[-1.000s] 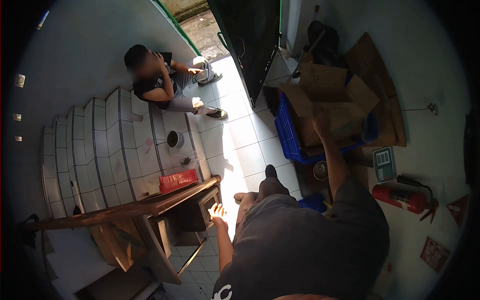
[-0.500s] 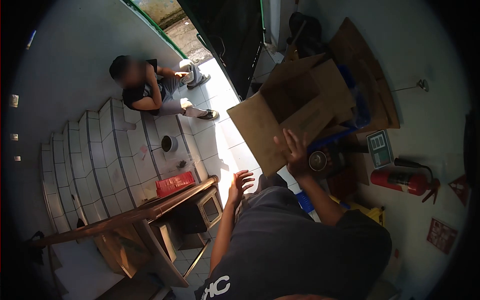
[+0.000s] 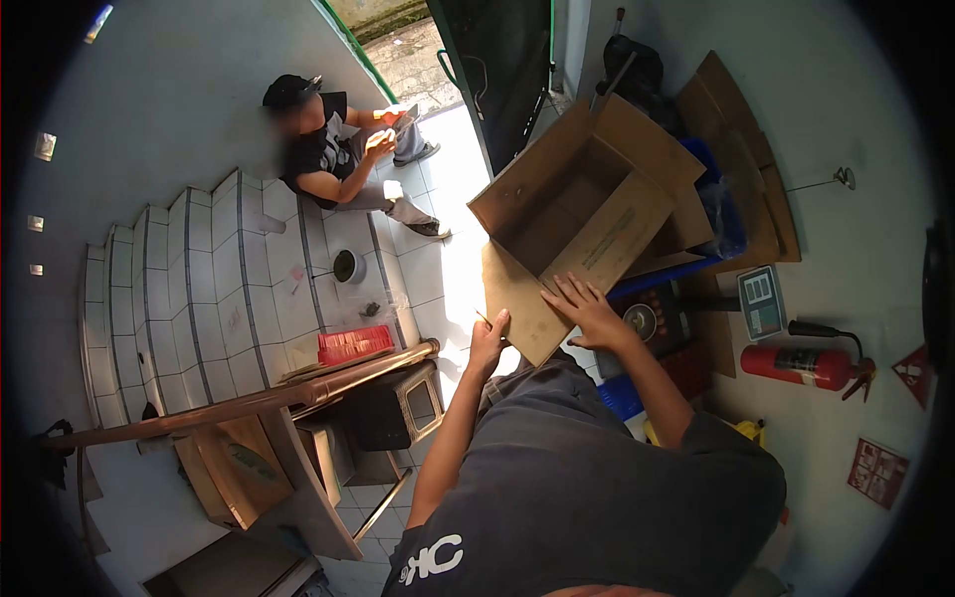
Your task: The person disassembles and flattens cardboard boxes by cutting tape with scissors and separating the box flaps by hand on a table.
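Observation:
An open cardboard box (image 3: 622, 224) is tilted in front of me, its flaps spread and its inside in shadow. At the lower left corner of its near flap (image 3: 532, 316), my left hand (image 3: 487, 345) is closed on the edge, with the thumb up. My right hand (image 3: 592, 313) is open, fingers spread flat where that flap meets the printed side of the box. Behind and below the box shows a blue crate (image 3: 734, 224), partly hidden.
A person (image 3: 333, 154) sits on the tiled steps (image 3: 214, 289) holding a flat device. A red tray (image 3: 355, 344) and a pot (image 3: 349, 266) are beside the wooden counter (image 3: 288, 398). To the right are a scale display (image 3: 761, 301) and a fire extinguisher (image 3: 796, 365).
My left hand has come up and closed on the flap's edge. My right hand now lies flat on the box, whose opening shows wider. The seated person's raised hand has lowered.

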`<control>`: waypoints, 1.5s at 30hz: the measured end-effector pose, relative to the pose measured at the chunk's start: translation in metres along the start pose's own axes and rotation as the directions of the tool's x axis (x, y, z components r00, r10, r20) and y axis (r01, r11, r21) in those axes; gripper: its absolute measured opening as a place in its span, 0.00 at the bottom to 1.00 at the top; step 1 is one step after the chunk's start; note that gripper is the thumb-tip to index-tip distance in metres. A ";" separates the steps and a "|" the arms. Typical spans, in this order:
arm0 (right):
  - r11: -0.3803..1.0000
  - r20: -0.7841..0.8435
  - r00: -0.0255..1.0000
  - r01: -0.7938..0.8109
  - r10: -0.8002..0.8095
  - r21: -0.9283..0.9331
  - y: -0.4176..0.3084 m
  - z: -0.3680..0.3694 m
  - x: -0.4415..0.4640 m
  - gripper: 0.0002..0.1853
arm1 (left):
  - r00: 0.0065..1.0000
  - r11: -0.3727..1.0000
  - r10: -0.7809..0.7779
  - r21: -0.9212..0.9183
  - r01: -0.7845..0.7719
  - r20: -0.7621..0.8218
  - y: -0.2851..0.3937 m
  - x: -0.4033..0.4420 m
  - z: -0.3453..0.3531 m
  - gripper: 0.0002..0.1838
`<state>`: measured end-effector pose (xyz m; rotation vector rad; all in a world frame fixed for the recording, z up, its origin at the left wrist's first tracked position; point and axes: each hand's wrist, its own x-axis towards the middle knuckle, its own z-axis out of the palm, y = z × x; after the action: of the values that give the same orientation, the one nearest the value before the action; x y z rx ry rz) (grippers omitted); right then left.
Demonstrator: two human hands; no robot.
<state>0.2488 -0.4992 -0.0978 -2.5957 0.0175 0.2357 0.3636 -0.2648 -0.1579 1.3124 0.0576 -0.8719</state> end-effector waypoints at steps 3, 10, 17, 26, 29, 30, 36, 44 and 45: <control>0.938 0.192 0.981 -0.035 -0.034 0.344 0.045 -0.016 0.035 0.32 | 1.000 0.999 -0.007 0.048 0.008 -0.010 -0.011 -0.001 -0.023 0.19; 0.994 -0.087 0.996 0.021 -0.030 -0.104 0.054 -0.029 0.087 0.22 | 0.993 0.984 0.080 -0.154 -0.092 -0.081 -0.039 -0.023 -0.038 0.14; 0.952 -0.318 0.897 0.288 -0.307 -0.104 0.011 -0.043 0.061 0.22 | 0.960 0.963 0.174 -0.166 -0.212 -0.218 -0.060 -0.033 -0.088 0.17; 0.895 -0.644 0.709 0.438 -0.287 0.083 -0.043 -0.049 0.031 0.17 | 0.880 0.878 0.250 -0.288 -0.381 -0.403 0.041 -0.122 -0.115 0.23; 0.846 -0.662 0.691 0.509 -0.290 0.160 -0.053 -0.016 0.061 0.17 | 0.841 0.854 0.294 -0.270 -0.444 -0.454 0.075 -0.159 -0.117 0.24; 0.819 -0.621 0.741 0.507 -0.255 0.268 -0.056 0.000 0.070 0.16 | 0.824 0.844 0.328 -0.249 -0.475 -0.462 0.080 -0.167 -0.121 0.24; 0.724 -0.435 0.823 0.545 -0.366 0.421 -0.072 0.051 0.093 0.14 | 0.685 0.859 0.326 -0.097 -0.502 -0.652 0.074 -0.218 -0.135 0.26; 0.572 -0.105 0.664 0.704 -0.740 0.422 -0.079 0.077 0.109 0.11 | 0.372 0.851 0.146 -0.076 -0.520 -0.917 -0.008 -0.290 -0.081 0.25; 0.571 -0.083 0.662 0.697 -0.745 0.434 -0.088 0.077 0.113 0.11 | 0.319 0.820 0.120 -0.087 -0.566 -0.940 -0.004 -0.295 -0.069 0.25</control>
<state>0.3529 -0.3810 -0.1376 -1.9239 -0.9286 0.0494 0.1872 -0.0524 -0.0344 1.1739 0.7740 0.3738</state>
